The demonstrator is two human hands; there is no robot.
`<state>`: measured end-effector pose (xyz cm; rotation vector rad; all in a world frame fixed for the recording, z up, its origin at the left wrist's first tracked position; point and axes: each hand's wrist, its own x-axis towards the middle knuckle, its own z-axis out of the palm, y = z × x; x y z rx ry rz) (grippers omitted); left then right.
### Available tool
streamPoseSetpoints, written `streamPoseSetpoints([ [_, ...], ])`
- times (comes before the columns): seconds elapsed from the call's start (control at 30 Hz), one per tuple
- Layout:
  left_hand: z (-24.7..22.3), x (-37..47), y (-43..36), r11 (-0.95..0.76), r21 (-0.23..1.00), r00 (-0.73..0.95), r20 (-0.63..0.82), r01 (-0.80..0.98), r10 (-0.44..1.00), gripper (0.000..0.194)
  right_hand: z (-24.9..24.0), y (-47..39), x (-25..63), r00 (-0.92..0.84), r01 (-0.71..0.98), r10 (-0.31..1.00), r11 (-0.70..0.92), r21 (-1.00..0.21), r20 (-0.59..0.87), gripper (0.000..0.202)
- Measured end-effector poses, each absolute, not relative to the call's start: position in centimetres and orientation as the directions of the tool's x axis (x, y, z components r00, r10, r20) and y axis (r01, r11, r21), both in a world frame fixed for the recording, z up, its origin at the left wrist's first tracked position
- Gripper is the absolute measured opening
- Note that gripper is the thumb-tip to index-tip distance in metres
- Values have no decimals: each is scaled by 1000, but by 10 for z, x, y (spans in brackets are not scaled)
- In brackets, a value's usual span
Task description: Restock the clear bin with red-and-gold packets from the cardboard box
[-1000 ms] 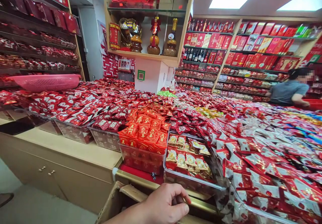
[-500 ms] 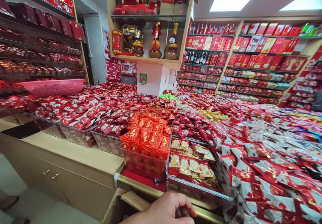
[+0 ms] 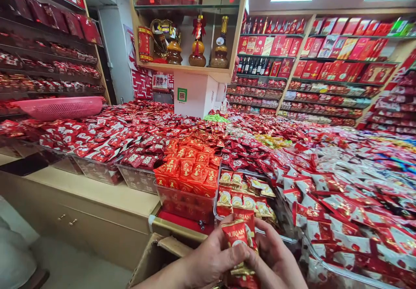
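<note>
Both my hands are close together at the bottom centre, gripping small red and gold packets [image 3: 236,233] printed "DURIAN". My left hand [image 3: 212,254] has its thumb across the front packet. My right hand [image 3: 276,258] wraps the packets from the other side, its fingers behind them. Just beyond lies a clear bin with similar gold and red packets [image 3: 237,200]. To its left stands a bin of bright red packets [image 3: 188,172] with gold characters. Below my left wrist is an open cardboard box [image 3: 146,254], its contents mostly hidden.
Red and white packets [image 3: 341,202] are heaped at the right. A pink basket [image 3: 60,107] rests on the heap at the left. A white pillar [image 3: 191,94] supports a display cabinet [image 3: 185,68]. The beige counter [image 3: 97,193] runs along the left front.
Both hands are now in view, holding the durian packets; earlier only one hand showed, low by the box. The view has shifted slightly, and a grey shape has appeared at the lower left.
</note>
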<state>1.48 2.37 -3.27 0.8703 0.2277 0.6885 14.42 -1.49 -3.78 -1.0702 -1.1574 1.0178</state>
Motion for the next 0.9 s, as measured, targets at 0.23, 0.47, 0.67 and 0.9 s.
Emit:
streamPoseSetpoints([
  [0.23, -34, 10, 28, 283, 888, 741, 89, -362, 666, 48, -48, -22, 151, 96, -198, 995, 7, -980, -12, 47],
  [0.47, -30, 10, 32, 311, 935, 705, -102, -173, 702, 53, -42, -19, 165, 241, -113, 970, -8, -994, -35, 35],
  [0.67, -32, 11, 35, 291, 946, 636, -139, -140, 759, 54, -41, -18, 163, 330, -201, 944, 37, -979, -32, 39],
  [0.9, -30, 16, 33, 275, 950, 462, -180, -149, 868, 52, -79, -15, 146, 308, -113, 943, 167, -979, 125, 26],
])
